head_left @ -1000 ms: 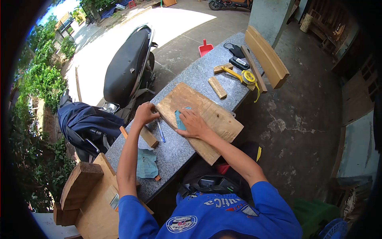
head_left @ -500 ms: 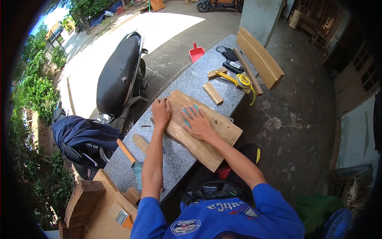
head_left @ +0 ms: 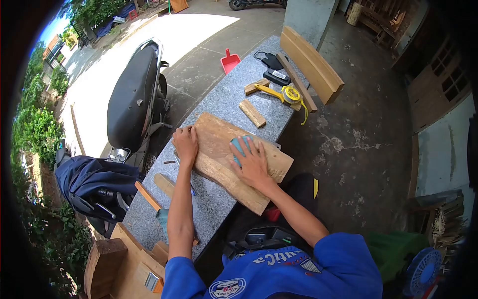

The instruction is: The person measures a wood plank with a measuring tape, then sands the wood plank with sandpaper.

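A thick wooden board point(head_left: 219, 133) lies across the granite tabletop point(head_left: 211, 202), its near right end reaching past the table's edge. My left hand point(head_left: 185, 143) grips the board's left edge, with the fingers bent over its top. On the board's upper face, my right hand point(head_left: 253, 167) presses a teal piece of sandpaper point(head_left: 240, 147) flat, with the fingers spread over it. The palm and fingers hide part of the sandpaper. Beside my left forearm lie a flat rounded wooden stick point(head_left: 163, 183) and an orange-handled tool point(head_left: 148, 195) next to teal material.
Small wood blocks point(head_left: 252, 113), a yellow tape measure point(head_left: 291, 94), a black case point(head_left: 277, 76) and long planks point(head_left: 313, 65) occupy the table's far end. A parked motorbike point(head_left: 133, 99) stands on the left. Larger wood pieces point(head_left: 105, 264) and a paintbrush point(head_left: 153, 283) are at lower left.
My right hand has slid with the sandpaper along the board toward its near right end. My left hand keeps its place on the edge. The whole view has shifted slightly.
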### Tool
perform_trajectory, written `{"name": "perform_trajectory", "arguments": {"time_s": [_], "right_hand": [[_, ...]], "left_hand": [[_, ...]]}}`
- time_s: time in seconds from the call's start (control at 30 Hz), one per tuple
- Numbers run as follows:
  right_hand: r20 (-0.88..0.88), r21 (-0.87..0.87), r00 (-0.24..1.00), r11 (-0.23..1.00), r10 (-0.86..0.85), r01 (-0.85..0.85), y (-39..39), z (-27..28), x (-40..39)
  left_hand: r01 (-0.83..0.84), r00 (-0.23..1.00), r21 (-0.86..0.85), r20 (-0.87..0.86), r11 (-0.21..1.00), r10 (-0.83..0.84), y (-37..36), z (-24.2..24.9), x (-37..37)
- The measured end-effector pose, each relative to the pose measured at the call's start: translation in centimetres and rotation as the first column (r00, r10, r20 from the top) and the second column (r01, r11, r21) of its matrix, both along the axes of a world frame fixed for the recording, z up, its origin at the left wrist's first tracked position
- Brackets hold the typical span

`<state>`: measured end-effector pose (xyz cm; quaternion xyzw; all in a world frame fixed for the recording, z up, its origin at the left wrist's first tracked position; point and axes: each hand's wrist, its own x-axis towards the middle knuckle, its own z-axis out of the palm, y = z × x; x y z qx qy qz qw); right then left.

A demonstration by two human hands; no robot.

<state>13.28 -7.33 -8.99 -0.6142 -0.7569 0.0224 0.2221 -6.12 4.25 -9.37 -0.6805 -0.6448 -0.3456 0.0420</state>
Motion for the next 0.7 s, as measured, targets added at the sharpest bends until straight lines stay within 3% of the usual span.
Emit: {"name": "perform_trajectory", "arguments": {"time_s": [0.03,0.13,0.23,0.33,0.43,0.47,0.57,0.6,0.7], "right_hand": [[0.021,0.006,0.992,0.992,-0.128,0.128,-0.3,0.2,1.0],[0.056,-0.123,0.998,0.992,-0.007,0.014,-3.8,1.5,2.4],[0.057,-0.064,0.989,0.988,-0.134,0.138,-4.8,1.6,4.7],[-0.022,-0.033,0.988,0.988,-0.152,0.151,-6.0,1.7,3.9],[0.029,-0.150,0.999,0.988,-0.020,0.024,-7.2,2.3,5.2],[0.047,-0.113,0.984,0.978,-0.170,0.174,-6.5,2.6,5.8],[0.016,-0.061,0.974,0.972,-0.224,0.225,-6.9,2.5,4.9],[-0.002,-0.103,0.993,0.987,-0.120,0.119,-7.8,2.5,4.6],[0.066,-0.102,0.986,0.982,-0.151,0.157,-7.6,3.1,5.6]], "left_hand": [[-0.006,1.000,0.000,0.003,1.000,0.006,-0.2,-0.1,0.0],[-0.011,1.000,-0.061,0.005,0.998,0.011,-0.1,-0.3,-0.1],[-0.014,1.000,-0.067,0.008,0.998,0.014,0.1,-0.1,-0.1],[-0.008,1.000,-0.002,-0.001,1.000,0.008,-0.2,0.0,0.0],[-0.001,1.000,-0.030,0.004,1.000,0.001,0.0,-0.1,-0.2],[0.000,1.000,-0.015,-0.001,1.000,0.000,0.1,-0.2,-0.2],[-0.005,1.000,-0.028,0.006,1.000,0.006,-0.3,0.0,0.1],[-0.004,1.000,-0.059,0.010,0.998,0.005,-0.2,-0.1,-0.1],[0.007,1.000,-0.086,0.021,0.996,-0.006,0.1,-0.3,-0.2]]}}
